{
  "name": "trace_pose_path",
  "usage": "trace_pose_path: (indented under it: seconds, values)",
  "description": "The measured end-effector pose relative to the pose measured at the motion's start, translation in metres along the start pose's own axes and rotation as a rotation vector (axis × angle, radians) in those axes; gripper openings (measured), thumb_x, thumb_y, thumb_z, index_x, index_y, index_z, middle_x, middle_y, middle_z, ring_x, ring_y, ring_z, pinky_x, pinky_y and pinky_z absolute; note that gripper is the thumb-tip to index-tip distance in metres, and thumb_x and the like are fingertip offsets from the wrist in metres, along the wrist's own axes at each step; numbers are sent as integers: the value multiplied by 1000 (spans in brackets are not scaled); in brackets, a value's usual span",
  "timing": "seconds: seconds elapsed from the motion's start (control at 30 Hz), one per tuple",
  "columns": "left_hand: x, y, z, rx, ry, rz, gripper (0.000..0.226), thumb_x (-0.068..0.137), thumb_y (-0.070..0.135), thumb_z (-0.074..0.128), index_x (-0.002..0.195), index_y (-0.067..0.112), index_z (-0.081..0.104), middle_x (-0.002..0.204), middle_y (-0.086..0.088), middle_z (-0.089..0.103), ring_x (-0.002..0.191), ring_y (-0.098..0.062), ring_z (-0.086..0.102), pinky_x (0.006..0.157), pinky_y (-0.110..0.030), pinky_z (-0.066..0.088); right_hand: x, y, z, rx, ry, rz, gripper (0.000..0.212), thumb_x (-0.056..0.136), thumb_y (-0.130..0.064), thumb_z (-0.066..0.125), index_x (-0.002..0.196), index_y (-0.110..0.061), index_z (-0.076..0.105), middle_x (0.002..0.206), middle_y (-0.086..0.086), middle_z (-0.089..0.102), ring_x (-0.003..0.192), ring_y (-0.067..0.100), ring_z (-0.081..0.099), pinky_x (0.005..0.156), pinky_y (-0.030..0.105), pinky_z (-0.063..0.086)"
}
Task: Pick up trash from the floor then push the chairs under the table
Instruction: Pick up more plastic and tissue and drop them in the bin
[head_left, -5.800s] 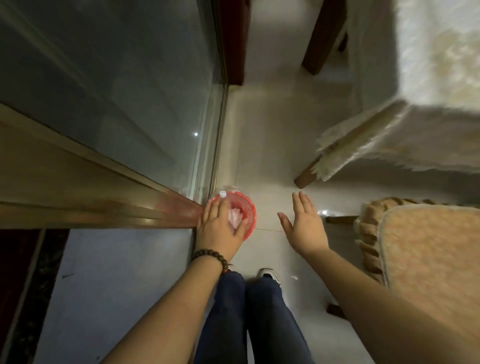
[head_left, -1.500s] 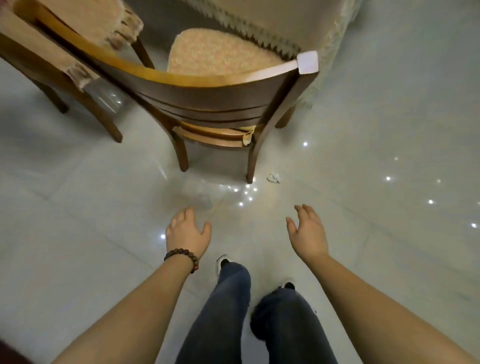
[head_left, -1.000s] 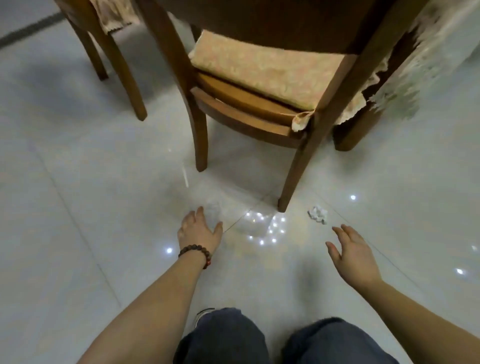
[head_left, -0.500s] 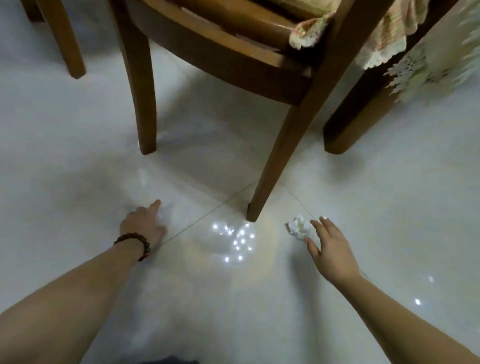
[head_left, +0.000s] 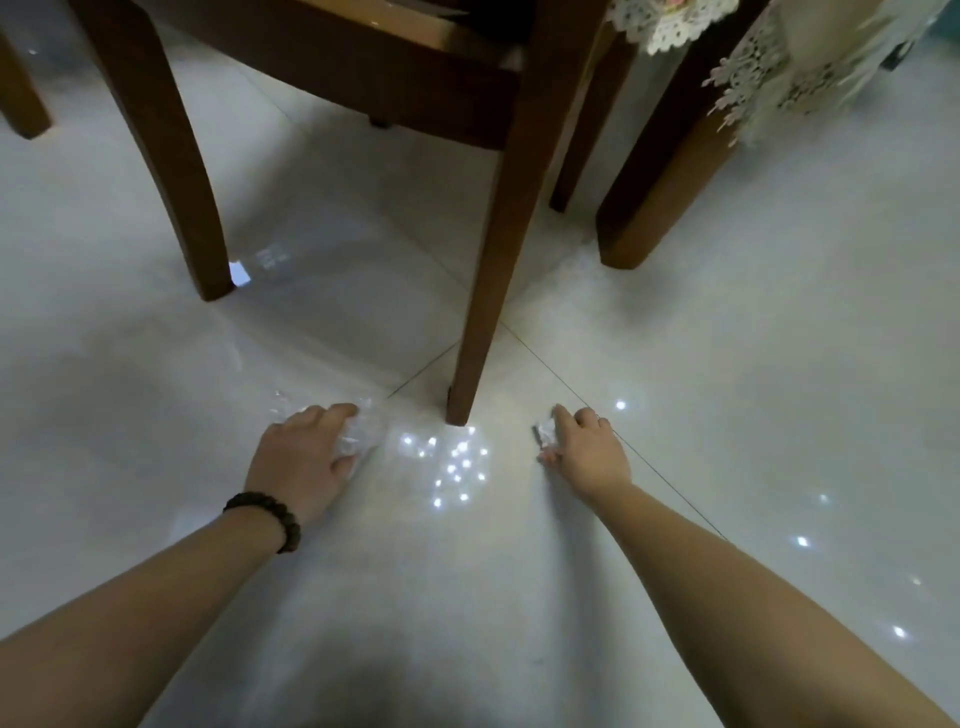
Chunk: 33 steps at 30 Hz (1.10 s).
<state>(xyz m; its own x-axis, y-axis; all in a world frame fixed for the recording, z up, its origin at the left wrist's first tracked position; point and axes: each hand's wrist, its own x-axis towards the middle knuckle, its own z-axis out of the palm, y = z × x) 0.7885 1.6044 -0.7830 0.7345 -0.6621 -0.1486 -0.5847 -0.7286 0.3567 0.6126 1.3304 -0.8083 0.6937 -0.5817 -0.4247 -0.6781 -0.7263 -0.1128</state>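
Glossy pale tile floor (head_left: 727, 389): I note my left hand (head_left: 304, 460) low on it, fingers curled over a clear crinkled plastic wrapper (head_left: 363, 434) just left of the wooden chair's (head_left: 332, 78) rear leg. My right hand (head_left: 584, 452) pinches a small crumpled white paper scrap (head_left: 544, 432) just right of that leg. Whether either piece has left the floor, I cannot tell.

chair leg (head_left: 485, 291) between two hands, on floor (head_left: 753, 364)

A home dining room; wooden chair (head_left: 332, 78), lace tablecloth (head_left: 779, 67), tiled floor (head_left: 753, 364).
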Motion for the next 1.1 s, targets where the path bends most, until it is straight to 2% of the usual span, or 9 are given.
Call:
trace_pose_path:
  seconds: [0.1,0.2,0.37,0.47,0.7,0.83,0.93,1.0,1.1]
  values:
    - [-3,-5,-3,8,-7,-40,46,80,19,67,124,16,54,102,-11,64,90,-32,60,78,-38,43,-6,0,10,49,15,-13,29,91,-26,52,115,-9,50,111,13,48,101,31,46,71,34,38]
    - [-3,-6,-9,7,-2,-57,47,81,19,67,126,15,53,103,-12,64,91,-33,60,79,-38,44,-14,-4,9,96,41,-46,25,91,-27,50,105,-7,53,102,12,50,97,31,48,65,32,34]
    - [-22,4,-51,-53,-10,-146,48,87,25,61,132,19,45,114,-9,60,102,-28,56,88,-37,41,-52,-24,-28,217,166,-130,25,91,-30,55,107,-11,58,100,8,55,92,28,53,65,29,35]
    - [-56,17,-96,-142,22,-187,46,88,25,61,131,18,47,120,-7,60,107,-28,56,89,-37,39,-88,-51,-70,261,181,-163,32,90,-34,59,113,-13,59,104,7,57,92,27,55,67,28,37]
    - [-149,39,-249,-198,161,-271,40,77,14,71,116,13,62,99,-9,69,90,-30,63,79,-35,42,-181,-162,-200,285,152,-297,32,90,-36,58,112,-14,60,102,6,58,87,27,58,67,27,38]
    - [-202,48,-355,-194,250,-417,38,80,18,69,118,17,60,103,-5,68,97,-28,60,85,-37,40,-238,-240,-287,284,116,-487,28,89,-35,60,104,-12,62,100,7,60,90,28,57,66,31,41]
    - [-241,52,-437,-188,309,-513,39,83,20,66,121,18,58,108,-4,67,99,-27,59,89,-38,41,-289,-297,-356,246,121,-589,29,90,-36,59,108,-14,62,103,4,61,93,24,57,70,25,35]
    - [-267,55,-488,-199,329,-585,39,85,22,64,123,19,56,111,-4,66,101,-27,58,90,-37,41,-321,-328,-400,219,152,-674,26,89,-35,60,105,-14,63,98,4,62,89,23,56,69,24,34]
    - [-301,58,-555,-214,371,-676,39,85,23,63,123,20,56,111,-6,66,103,-28,57,91,-39,42,-359,-367,-452,175,165,-791,21,86,-32,65,95,-13,64,86,6,61,80,26,54,63,32,40]
